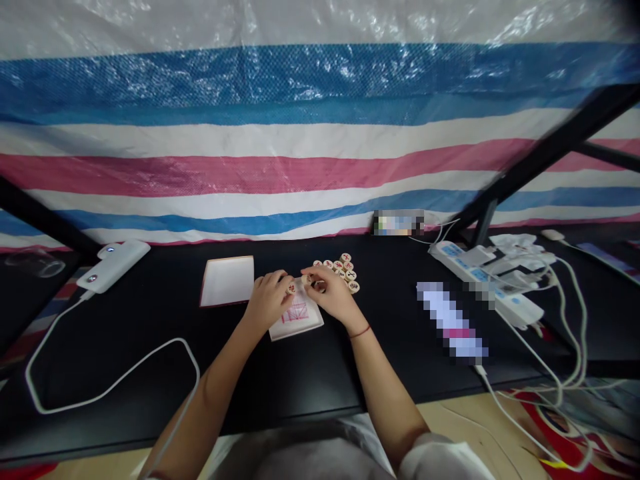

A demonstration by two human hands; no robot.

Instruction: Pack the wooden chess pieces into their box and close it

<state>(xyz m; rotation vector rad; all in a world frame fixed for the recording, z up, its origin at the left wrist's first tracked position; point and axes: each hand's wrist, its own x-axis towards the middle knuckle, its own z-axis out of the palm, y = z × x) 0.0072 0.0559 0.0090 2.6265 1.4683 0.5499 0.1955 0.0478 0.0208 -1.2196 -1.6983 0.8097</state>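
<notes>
My left hand (269, 298) is over the left side of a shallow white box (313, 325), its fingers curled on a round Chinese chess piece (291, 289) with red writing. My right hand (334, 297) reaches over the far right corner of the box, thumb and fingers closed on another pale piece (308, 280). Inside the box lies a sheet with red grid lines (295, 311). Several more chess pieces (346, 265), marked in red or black, sit grouped on the table just beyond my right hand. My fingers partly hide the pieces and the box's far side.
Left of the box lies an open white tray or lid (228, 281). A white power bank (113, 267) trails a cable across the black table (300, 387). To the right are a blurred phone (450, 320) and a power strip (485, 280) with plugs. A striped sheet (280, 140) hangs behind.
</notes>
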